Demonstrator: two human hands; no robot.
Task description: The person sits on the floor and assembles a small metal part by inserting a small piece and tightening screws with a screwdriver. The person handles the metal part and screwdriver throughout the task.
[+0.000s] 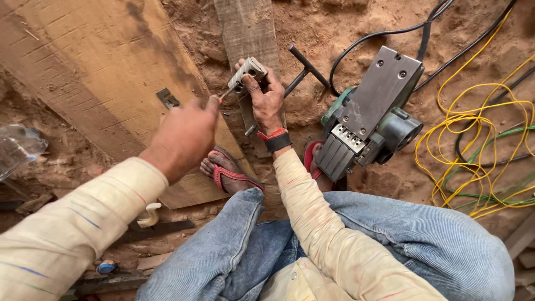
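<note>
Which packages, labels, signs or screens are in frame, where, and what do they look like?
No packages, signs or screens in view.
Nearest thing to a label: a pale rectangular plate with a row of dark marks, on the near end of the grey-green electric planer lying on the sandy ground, right of the right hand.

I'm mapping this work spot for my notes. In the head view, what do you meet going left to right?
Clear plastic bottle → wide wooden board → left hand with a screwdriver → right hand holding a small grey metal block → electric planer → yellow wire tangle.
</note>
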